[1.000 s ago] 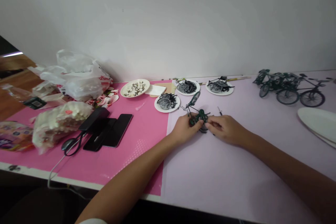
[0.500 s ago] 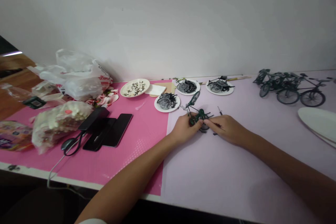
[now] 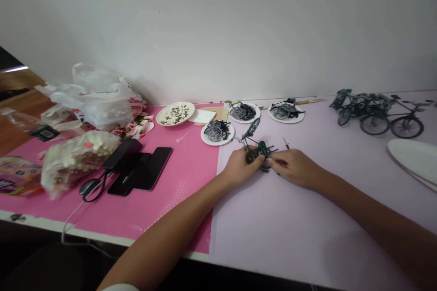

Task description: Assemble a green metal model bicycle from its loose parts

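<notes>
A small dark green model bicycle, partly built, lies on the pale lilac mat in the middle of the table. My left hand is closed around its frame from the left. My right hand pinches the same model from the right, its fingertips pressed together at the frame; what lies between them is too small to make out. One wheel of the model sticks up behind my left hand.
Three white plates of wheels and dark parts stand behind my hands, and a dish of small pieces. Finished model bicycles stand at the far right by an empty plate. Phones, scissors and plastic bags lie on the pink mat.
My right hand's fingers have shifted slightly against the model; both hands stay in place on it.
</notes>
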The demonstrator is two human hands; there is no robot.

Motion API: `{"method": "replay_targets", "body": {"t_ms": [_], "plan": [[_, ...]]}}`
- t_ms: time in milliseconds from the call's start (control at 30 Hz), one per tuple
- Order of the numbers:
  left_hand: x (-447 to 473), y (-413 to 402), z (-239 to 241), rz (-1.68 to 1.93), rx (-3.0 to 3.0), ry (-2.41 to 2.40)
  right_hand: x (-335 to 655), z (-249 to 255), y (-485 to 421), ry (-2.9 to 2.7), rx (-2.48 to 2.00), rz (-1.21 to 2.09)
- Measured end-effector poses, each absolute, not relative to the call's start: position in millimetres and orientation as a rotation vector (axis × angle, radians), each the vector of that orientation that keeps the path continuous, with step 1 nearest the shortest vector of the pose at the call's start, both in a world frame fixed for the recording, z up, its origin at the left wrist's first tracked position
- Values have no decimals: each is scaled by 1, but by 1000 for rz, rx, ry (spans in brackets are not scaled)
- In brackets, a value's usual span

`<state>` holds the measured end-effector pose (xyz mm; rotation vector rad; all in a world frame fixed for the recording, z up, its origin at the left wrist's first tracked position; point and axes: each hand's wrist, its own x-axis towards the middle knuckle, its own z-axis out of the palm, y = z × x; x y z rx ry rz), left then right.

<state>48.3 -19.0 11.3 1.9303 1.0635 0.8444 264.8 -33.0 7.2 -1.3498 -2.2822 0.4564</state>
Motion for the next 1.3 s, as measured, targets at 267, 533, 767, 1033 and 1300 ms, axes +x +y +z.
{"method": "replay_targets", "body": {"t_ms": [267,533,767,1033,1300], "plan": [[48,-18,10,848,1937,1043,266,5,-32,-2296,-1369,444],[48,-18,10,848,1934,1053,265,5,-31,-2308,-1376,435],[48,-18,9,853,1925,1043,265,7,-32,-2315,-1373,444],[48,-18,9,865,1940,1038,265,6,-32,-2333,-1384,424],[47,-18,9,865,1956,1025,263,8,-33,-2327,-1396,442]]}}
